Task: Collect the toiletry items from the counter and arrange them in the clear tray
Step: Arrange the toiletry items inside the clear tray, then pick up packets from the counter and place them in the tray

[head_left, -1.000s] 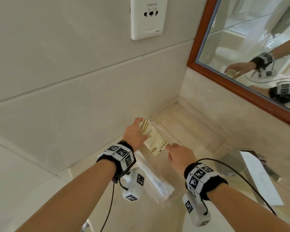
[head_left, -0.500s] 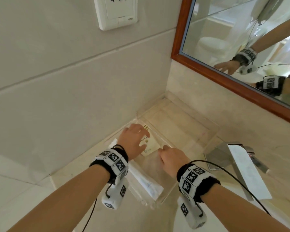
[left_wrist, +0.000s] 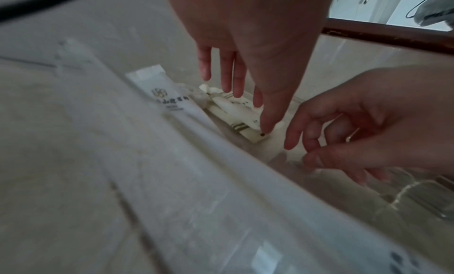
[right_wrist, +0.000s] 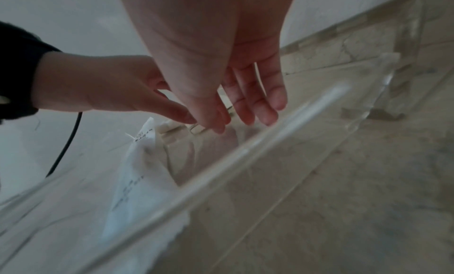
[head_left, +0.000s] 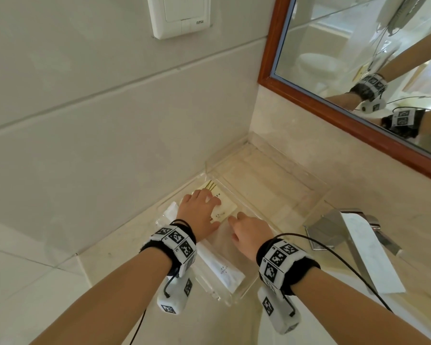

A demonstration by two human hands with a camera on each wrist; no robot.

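Head view: we see our left hand lying flat, fingers spread, on the cream sachet at the far end of the clear tray. Our right hand sits just beside it with fingers bent down into the tray; a long white packet lies along the tray's left side.
Left wrist view: our left fingers reach straight down, tips touching the sachet; the right hand curls loosely, pinching nothing we can make out.
Right wrist view: our right fingers hang relaxed over the tray wall, beside the white packet.
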